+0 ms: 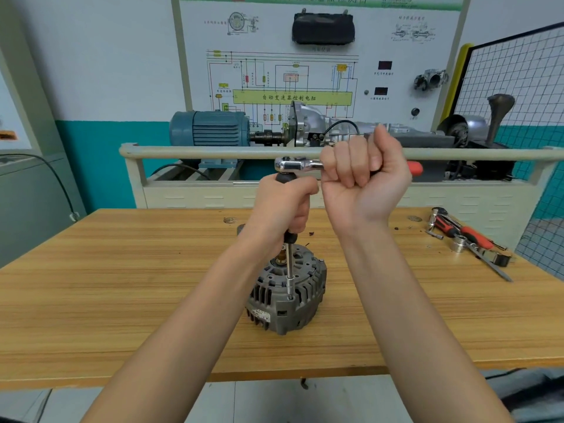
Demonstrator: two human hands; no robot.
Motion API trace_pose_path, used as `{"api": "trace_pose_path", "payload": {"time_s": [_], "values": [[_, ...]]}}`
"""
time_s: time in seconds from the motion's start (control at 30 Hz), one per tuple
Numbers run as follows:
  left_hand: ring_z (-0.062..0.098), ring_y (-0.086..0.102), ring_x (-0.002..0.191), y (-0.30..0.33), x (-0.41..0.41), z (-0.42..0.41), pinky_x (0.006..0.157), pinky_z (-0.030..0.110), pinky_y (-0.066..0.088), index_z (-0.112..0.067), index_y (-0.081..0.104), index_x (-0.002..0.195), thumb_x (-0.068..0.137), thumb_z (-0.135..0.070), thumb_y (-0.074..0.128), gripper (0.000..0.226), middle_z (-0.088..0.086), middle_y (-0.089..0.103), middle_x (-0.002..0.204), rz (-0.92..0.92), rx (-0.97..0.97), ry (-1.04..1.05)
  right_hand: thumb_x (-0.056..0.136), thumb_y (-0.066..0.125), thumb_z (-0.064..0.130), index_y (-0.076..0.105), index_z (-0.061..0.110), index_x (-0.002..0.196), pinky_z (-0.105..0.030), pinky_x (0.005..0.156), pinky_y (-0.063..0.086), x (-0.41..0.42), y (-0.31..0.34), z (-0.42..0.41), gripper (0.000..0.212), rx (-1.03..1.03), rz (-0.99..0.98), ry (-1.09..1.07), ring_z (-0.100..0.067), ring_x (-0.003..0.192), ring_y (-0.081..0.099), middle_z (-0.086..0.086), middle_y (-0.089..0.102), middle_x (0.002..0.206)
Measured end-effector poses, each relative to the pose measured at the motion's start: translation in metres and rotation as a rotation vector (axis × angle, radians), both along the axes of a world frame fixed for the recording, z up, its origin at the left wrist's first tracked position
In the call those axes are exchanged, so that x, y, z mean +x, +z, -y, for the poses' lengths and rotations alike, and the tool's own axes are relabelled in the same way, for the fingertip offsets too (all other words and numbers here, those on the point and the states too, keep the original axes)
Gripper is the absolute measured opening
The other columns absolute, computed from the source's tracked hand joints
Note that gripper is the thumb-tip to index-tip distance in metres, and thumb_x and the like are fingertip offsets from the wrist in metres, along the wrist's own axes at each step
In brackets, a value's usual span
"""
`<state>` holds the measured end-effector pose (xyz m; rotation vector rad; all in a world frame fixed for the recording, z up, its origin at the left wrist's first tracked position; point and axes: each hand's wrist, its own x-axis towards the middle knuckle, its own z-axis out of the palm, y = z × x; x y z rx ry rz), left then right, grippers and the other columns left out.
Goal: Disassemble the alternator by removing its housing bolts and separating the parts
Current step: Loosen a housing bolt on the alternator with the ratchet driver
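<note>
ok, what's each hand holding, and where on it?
Both grip one ratchet wrench. The right hand wraps its handle just behind the head. The left hand wraps the black grip of the vertical extension bar, seated on an alternator housing bolt.

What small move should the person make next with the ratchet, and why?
Probably swing the ratchet handle with the right hand, since the socket already sits on a housing bolt of the alternator and the left hand steadies the upright extension.
</note>
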<state>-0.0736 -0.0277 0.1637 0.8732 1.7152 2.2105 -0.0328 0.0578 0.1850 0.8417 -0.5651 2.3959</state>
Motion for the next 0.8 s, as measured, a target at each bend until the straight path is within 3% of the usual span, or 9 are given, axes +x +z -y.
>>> {"api": "trace_pose_path", "payload": {"time_s": [0.1,0.17,0.2,0.27,0.37,0.53,0.63,0.7,0.8], "values": [[0.01,0.019,0.035,0.001,0.006,-0.005,0.038,0.017,0.017,-0.018,0.032,0.055,0.085,0.005,0.05,0.042,-0.006,0.027,0.04,0.002,0.012,0.193,0.087,0.047,0.006,0.042,0.019,0.048,-0.025,0.046,0.022,0.008,-0.008,0.028,0.042,0.159,-0.16,-0.452,-0.008,0.038,0.022,0.007,0.027,0.04],[0.01,0.031,0.039,-0.001,0.01,-0.008,0.039,0.018,0.027,-0.015,0.038,0.058,0.09,-0.001,0.049,0.037,-0.004,0.037,0.048,-0.058,-0.023,0.294,0.083,0.051,0.009,0.047,0.025,0.053,-0.026,0.049,0.024,0.011,-0.018,0.043,0.034,0.256,-0.233,-0.77,-0.007,0.041,0.03,0.009,0.037,0.046],[0.012,0.036,0.044,-0.003,0.012,-0.008,0.043,0.019,0.032,-0.014,0.041,0.061,0.093,-0.005,0.048,0.034,-0.002,0.041,0.054,-0.085,-0.026,0.324,0.082,0.051,0.011,0.045,0.028,0.054,-0.027,0.051,0.026,0.012,-0.021,0.048,0.033,0.298,-0.251,-0.851,-0.007,0.043,0.032,0.011,0.039,0.048],[0.018,0.032,0.052,-0.004,0.012,-0.006,0.044,0.02,0.029,-0.01,0.043,0.066,0.093,-0.004,0.05,0.028,0.002,0.038,0.057,-0.121,-0.002,0.324,0.081,0.051,0.012,0.037,0.027,0.053,-0.028,0.051,0.025,0.013,-0.023,0.049,0.035,0.316,-0.258,-0.866,-0.007,0.044,0.032,0.013,0.038,0.048],[0.015,0.024,0.046,-0.002,0.007,0.001,0.041,0.022,0.021,-0.013,0.04,0.064,0.084,0.004,0.054,0.03,0.002,0.03,0.051,-0.075,0.023,0.188,0.081,0.049,0.008,0.036,0.024,0.049,-0.023,0.047,0.021,0.011,-0.011,0.034,0.038,0.247,-0.28,-0.593,-0.005,0.038,0.027,0.008,0.03,0.041],[0.019,0.038,0.041,0.0,-0.008,0.014,0.046,0.024,0.036,-0.014,0.048,0.052,0.077,0.001,0.064,0.033,0.002,0.044,0.045,-0.153,-0.061,-0.1,0.087,0.042,0.014,0.038,0.016,0.038,-0.021,0.039,0.019,-0.002,0.003,-0.004,0.049,-0.016,-0.006,0.033,-0.011,0.037,0.009,0.005,0.025,0.031],[0.016,0.037,0.037,-0.001,-0.009,0.014,0.044,0.021,0.034,-0.017,0.047,0.046,0.074,-0.006,0.061,0.032,0.002,0.041,0.042,-0.148,-0.061,-0.314,0.085,0.041,0.016,0.035,0.013,0.037,-0.021,0.039,0.014,-0.016,0.003,-0.014,0.049,-0.189,0.055,0.324,-0.009,0.037,0.006,0.003,0.018,0.031],[0.01,0.027,0.03,-0.001,-0.009,0.011,0.039,0.015,0.025,-0.017,0.04,0.044,0.076,-0.006,0.057,0.038,-0.003,0.032,0.037,-0.082,-0.007,-0.403,0.085,0.041,0.016,0.035,0.012,0.037,-0.022,0.038,0.014,-0.021,0.003,-0.015,0.049,-0.231,0.07,0.389,-0.009,0.037,0.007,0.003,0.016,0.032],[0.007,0.018,0.027,-0.002,-0.009,0.008,0.037,0.012,0.019,-0.018,0.034,0.041,0.075,-0.008,0.054,0.041,-0.005,0.025,0.034,-0.052,0.008,-0.346,0.085,0.042,0.016,0.036,0.014,0.038,-0.022,0.036,0.017,-0.017,0.005,-0.011,0.048,-0.189,0.072,0.292,-0.01,0.037,0.007,0.002,0.024,0.03]]}}
